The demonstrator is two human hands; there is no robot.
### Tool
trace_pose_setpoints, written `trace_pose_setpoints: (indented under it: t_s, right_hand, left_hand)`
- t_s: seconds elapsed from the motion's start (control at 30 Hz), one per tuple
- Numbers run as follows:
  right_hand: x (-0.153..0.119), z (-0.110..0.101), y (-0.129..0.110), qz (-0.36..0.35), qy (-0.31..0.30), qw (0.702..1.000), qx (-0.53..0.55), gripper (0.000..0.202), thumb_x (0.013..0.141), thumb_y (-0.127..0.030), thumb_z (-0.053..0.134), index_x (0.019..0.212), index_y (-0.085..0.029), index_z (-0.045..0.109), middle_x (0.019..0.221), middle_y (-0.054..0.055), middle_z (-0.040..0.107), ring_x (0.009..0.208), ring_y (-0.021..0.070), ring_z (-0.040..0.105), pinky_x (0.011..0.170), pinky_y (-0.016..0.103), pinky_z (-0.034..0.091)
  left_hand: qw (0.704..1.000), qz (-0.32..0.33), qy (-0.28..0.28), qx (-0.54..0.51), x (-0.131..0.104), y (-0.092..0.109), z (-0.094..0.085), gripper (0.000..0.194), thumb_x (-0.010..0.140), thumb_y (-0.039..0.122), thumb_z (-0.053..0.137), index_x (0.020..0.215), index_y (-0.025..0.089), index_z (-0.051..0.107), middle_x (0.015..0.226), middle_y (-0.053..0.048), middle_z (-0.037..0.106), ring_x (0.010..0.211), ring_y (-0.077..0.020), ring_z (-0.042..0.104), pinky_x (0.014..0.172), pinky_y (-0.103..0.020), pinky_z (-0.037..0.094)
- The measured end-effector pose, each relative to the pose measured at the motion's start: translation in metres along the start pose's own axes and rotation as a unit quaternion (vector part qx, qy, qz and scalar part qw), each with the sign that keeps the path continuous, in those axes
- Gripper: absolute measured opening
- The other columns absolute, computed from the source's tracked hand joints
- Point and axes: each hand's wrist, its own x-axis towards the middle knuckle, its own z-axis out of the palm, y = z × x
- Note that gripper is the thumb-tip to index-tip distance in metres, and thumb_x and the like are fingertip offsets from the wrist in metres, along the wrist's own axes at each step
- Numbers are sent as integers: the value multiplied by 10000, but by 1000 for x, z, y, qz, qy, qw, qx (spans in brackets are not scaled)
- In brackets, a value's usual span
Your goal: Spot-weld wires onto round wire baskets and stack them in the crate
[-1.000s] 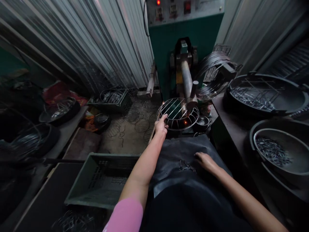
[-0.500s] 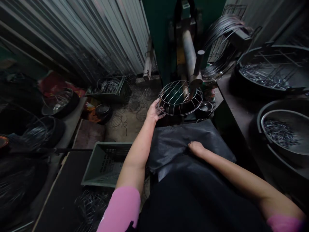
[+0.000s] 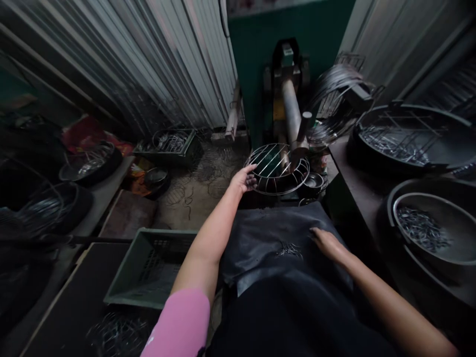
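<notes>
Head | left hand (image 3: 242, 180): thumb and fingers apart, at left rim of wire rack (image 3: 275, 167) below machine arm (image 3: 292, 106); right hand (image 3: 327, 244): fingers curled, grip unclear, near wire pieces (image 3: 290, 250)

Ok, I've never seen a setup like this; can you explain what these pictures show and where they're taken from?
One camera worn on a person's head takes them all, looking forward and down. There is no robot, just that person's bare hands. The left hand is at the rim of a round wire rack, by the metal arm of a green machine; how firmly it grips is hard to tell. The right hand is over a dark sheet, beside a small heap of wires; I can't tell whether it holds anything. At right, pans hold metal pieces; at left is a green crate.
</notes>
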Motion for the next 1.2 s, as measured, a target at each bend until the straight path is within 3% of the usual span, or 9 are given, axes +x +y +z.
trace_pose_setpoints:
  t_s: [0.07, 0.13, 0.27, 0.37, 0.43, 0.5, 0.57, 0.67, 1.2]
  right_hand:
    - [2, -4, 5, 0, 54, 993, 102, 189, 768, -173, 471, 899, -162, 607, 900, 107, 667, 859, 235, 621, 780, 334, 457]
    - [8, -11, 2, 10, 96, 965, 246, 166, 789, -283, 486, 849, -177, 599, 784, 72, 660, 734, 219, 621, 688, 334, 481]
    - [30, -36, -33, -10, 175, 851, 495, 297, 751, -461, 597, 825, -174, 583, 696, 40, 627, 608, 173, 592, 584, 295, 485]
    - [50, -56, -72, -75, 245, 791, 556, 309, 745, -454, 623, 903, -193, 570, 805, 41, 643, 646, 160, 605, 594, 285, 491]
    - [62, -63, -94, -106, 262, 797, 533, 290, 760, -443, 597, 912, -197, 572, 829, 44, 649, 662, 164, 607, 586, 283, 489]
    - [71, -66, -107, -118, 262, 833, 472, 282, 766, -445, 565, 877, -187, 589, 768, 47, 652, 648, 173, 599, 575, 285, 479]
    - [77, -65, -110, -114, 267, 869, 401, 291, 759, -447, 540, 849, -178, 606, 693, 45, 644, 621, 182, 587, 577, 295, 466]
    - [83, -63, -106, -105, 287, 892, 333, 292, 737, -443, 523, 815, -179, 622, 694, 51, 648, 641, 196, 586, 606, 311, 461]
    - [79, -68, -100, -92, 250, 871, 412, 283, 734, -441, 569, 832, -179, 616, 650, 16, 612, 596, 181, 585, 573, 282, 449]
  left_hand:
    - [999, -31, 0, -5, 2, 0, 4, 368, 489, 357, 800, 674, 171, 542, 545, 24, 469, 447, -88, 442, 476, -254, 408]
    - [999, -44, 0, -22, 2, 1, 6, 362, 504, 361, 792, 648, 174, 518, 490, 57, 413, 388, -53, 369, 430, -217, 359]
    - [998, -39, 0, -52, -1, 1, 7, 349, 521, 316, 776, 603, 174, 469, 444, 97, 333, 335, -10, 234, 376, -177, 270]
    - [998, -6, 3, -65, -6, -1, 8, 344, 509, 256, 760, 581, 174, 433, 432, 113, 292, 327, 3, 178, 348, -159, 189]
    - [996, 35, 19, -77, -11, -4, 8, 350, 497, 246, 744, 569, 178, 408, 428, 118, 277, 325, 4, 175, 338, -159, 162]
    - [992, 77, 32, -90, -16, -7, 9, 360, 487, 257, 728, 567, 186, 384, 429, 121, 272, 324, 0, 187, 330, -163, 164]
    - [989, 107, 38, -99, -20, -10, 10, 365, 480, 271, 715, 583, 194, 373, 431, 126, 272, 325, -4, 190, 325, -166, 168]
    - [985, 129, 37, -106, -24, -12, 13, 372, 476, 280, 704, 621, 201, 371, 434, 134, 268, 328, -7, 181, 322, -164, 159]
    - [984, 130, 35, -114, -28, -20, 23, 388, 471, 308, 714, 663, 196, 396, 475, 129, 300, 342, -11, 224, 336, -163, 182]
